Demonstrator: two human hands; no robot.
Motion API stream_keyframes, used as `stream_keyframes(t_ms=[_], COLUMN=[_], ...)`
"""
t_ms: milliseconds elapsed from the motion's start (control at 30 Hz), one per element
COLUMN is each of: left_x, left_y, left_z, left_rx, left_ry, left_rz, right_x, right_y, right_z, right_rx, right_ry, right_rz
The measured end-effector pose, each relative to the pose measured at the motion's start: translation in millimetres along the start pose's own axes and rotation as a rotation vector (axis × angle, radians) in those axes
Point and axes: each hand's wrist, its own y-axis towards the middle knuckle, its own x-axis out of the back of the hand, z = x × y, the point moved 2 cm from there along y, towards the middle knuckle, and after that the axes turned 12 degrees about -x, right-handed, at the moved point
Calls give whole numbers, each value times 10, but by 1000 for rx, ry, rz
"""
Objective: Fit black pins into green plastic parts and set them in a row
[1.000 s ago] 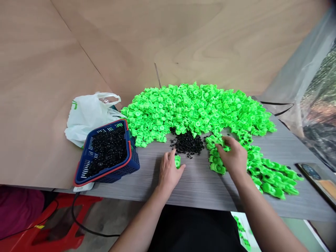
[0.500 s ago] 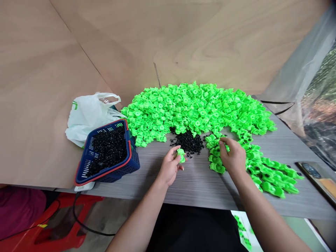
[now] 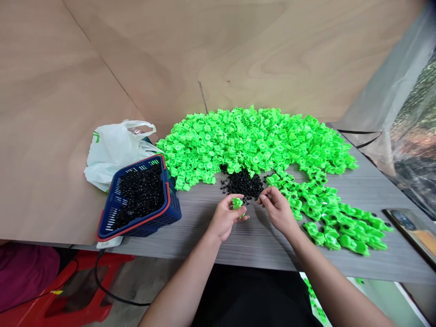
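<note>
My left hand (image 3: 225,217) grips a small bright green plastic toy car body (image 3: 237,204) between thumb and fingers, above the front of the table. Just right of it, my right hand (image 3: 277,209) is pinched at the near edge of a pile of small black wheel-and-axle pieces (image 3: 244,182). Whatever sits between those fingertips is too small to make out. Behind the black pile spreads a big heap of green car bodies (image 3: 259,136). To the right lie green pieces fitted with black parts (image 3: 330,213), in loose rows.
On the left, a blue basket (image 3: 173,209) with a red rim holds many black pieces, with a white plastic bag (image 3: 112,154) behind it. A phone (image 3: 408,227) lies at the table's right edge. Below left are a red stool (image 3: 91,309) and a black cable (image 3: 119,299).
My right hand has moved left, from the green pieces to the edge of the black pile. The green car body in my left hand is turned and slightly further right.
</note>
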Motion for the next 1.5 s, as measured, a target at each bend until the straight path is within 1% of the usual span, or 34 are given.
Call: stream_keyframes(t_ms=[167, 267, 367, 467, 533, 667, 900, 967, 1067, 1133, 1267, 1433, 1500], left_x=[-21, -9, -7, -11, -7, 2, -18, -14, -2, 7, 18, 14, 9], left_y=[-23, -14, -14, -24, -27, -26, -36, -36, -30, -25, -14, -6, -4], left_z=[2, 33, 50, 34, 16, 6, 26, 16, 1, -5, -7, -24, -33], left_rx=[35, 15, -16, -59, -87, -86, 35, 47, 59, 58, 54, 66, 71], left_ry=[-70, 2, 101, 142, 159, 209, 146, 131, 118, 116, 114, 107, 111], left_rz=[33, 25, 5, 5, -2, -30, 23, 35, 50, 58, 60, 50, 49], right_x=[-80, -116, -128, -108, -86, -73, -146, -159, -183, -202, -227, -219, -214], right_y=[-7, 5, 9, 2, -6, -34, -109, -121, -133, -135, -133, -140, -143], right_z=[-6, 12, 18, 5, 3, 40, 131, 152, 186, 201, 195, 192, 205], right_rx=[-31, -55, -126, -174, -164, -78, 110, 180, 306, 358, 376, 399, 409], right_ry=[135, 193, 255, 243, 205, 73, -199, -273, -386, -436, -478, -423, -419], right_rz=[64, 97, 113, 107, 101, 82, 19, 37, 103, 140, 154, 124, 135])
